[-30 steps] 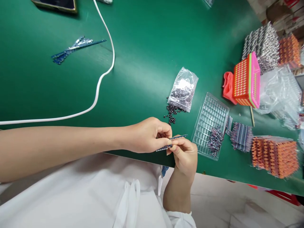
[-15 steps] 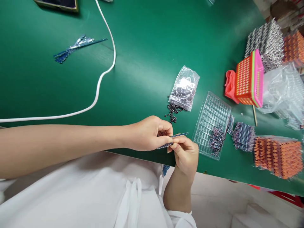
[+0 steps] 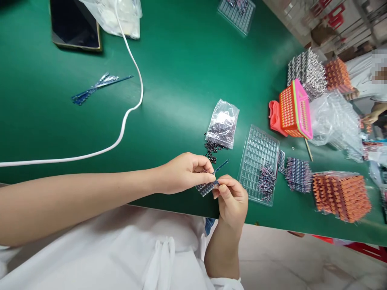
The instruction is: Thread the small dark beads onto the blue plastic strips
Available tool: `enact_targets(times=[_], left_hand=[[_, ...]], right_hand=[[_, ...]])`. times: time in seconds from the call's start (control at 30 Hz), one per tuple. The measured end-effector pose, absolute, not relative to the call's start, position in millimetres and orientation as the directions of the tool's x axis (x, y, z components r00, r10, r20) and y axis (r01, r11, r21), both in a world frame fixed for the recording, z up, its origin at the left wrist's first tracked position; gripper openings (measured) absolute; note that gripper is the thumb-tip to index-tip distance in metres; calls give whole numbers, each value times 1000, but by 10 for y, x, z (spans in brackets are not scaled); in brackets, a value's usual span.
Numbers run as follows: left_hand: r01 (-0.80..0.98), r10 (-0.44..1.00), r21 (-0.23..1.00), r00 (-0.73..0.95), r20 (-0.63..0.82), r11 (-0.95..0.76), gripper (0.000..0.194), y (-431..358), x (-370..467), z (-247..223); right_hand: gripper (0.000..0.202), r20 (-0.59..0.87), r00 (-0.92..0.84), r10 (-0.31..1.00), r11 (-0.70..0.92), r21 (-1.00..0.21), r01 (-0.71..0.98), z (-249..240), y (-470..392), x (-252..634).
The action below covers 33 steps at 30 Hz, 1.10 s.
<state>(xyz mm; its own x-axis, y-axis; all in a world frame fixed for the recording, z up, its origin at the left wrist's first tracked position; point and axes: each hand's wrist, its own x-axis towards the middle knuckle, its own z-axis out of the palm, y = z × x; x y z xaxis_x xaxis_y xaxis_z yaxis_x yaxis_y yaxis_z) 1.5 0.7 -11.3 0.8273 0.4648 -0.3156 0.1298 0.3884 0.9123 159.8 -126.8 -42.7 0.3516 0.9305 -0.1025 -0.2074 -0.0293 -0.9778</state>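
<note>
Above the table's front edge, my left hand (image 3: pixel 184 174) is closed on several narrow dark blue strips with fine repeated marks, perhaps circuit board strips (image 3: pixel 205 188). One blue strip (image 3: pixel 222 165) sticks out past its fingers, up and to the right. My right hand (image 3: pixel 233 201) pinches at the right end of the strips, its thumb and index finger close to my left thumb. Whether a tiny part is between those fingertips is hidden. Just beyond my left hand lie small dark beads (image 3: pixel 213 149), beside a clear bag (image 3: pixel 223 123) with more of them.
Right of my hands lies a clear compartment tray (image 3: pixel 256 161) holding thin parts. Farther right are bundled strips (image 3: pixel 298 175), orange stacks (image 3: pixel 341 195) and a plastic basket (image 3: pixel 294 110). At left are a white cable (image 3: pixel 123 125), blue strips (image 3: pixel 96 89) and a phone (image 3: pixel 75 24).
The head view has shifted, bringing more of the phone and a second tray into sight. The strips have tilted in my hands, and the protruding one now points more steeply upward.
</note>
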Motion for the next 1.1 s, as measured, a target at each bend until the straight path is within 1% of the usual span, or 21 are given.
enact_targets(times=[0.13, 0.27, 0.4, 0.5, 0.67, 0.77, 0.83, 0.93, 1.0, 1.1], left_hand=[[117, 463, 886, 817, -342, 448, 20, 27, 16, -139], [86, 450, 854, 820, -353, 514, 20, 41, 42, -167], [87, 445, 846, 820, -360, 526, 19, 32, 55, -178], [112, 469, 868, 804, -365, 484, 18, 16, 50, -152], [170, 552, 931, 766, -331, 322, 18, -14, 34, -81], [191, 568, 953, 768, -295, 237, 17, -23, 27, -62], [187, 559, 953, 776, -292, 239, 18, -25, 25, -69], [169, 552, 942, 775, -308, 289, 28, -19, 30, -93], [168, 546, 940, 778, -311, 296, 24, -9, 37, -101], [188, 534, 948, 790, -302, 258, 15, 7, 44, -87]], right_hand=[[6, -108, 397, 912, -42, -984, -171, -429, -1271, 1605], [7, -108, 395, 912, -51, -987, -151, -412, -1268, 1596], [10, -104, 404, 909, -62, -991, -116, -382, -1268, 1579], [10, -92, 408, 908, -53, -993, -105, -378, -1273, 1570], [8, -80, 417, 905, -52, -996, -78, -422, -1284, 1560], [6, -76, 442, 894, -61, -997, -48, -440, -1285, 1545], [4, -71, 472, 879, -74, -997, -12, -439, -1284, 1535], [8, -52, 507, 860, -81, -996, 36, -433, -1282, 1528], [10, -39, 516, 856, -76, -996, 51, -437, -1279, 1528], [12, -12, 523, 852, -51, -997, 59, -451, -1271, 1529]])
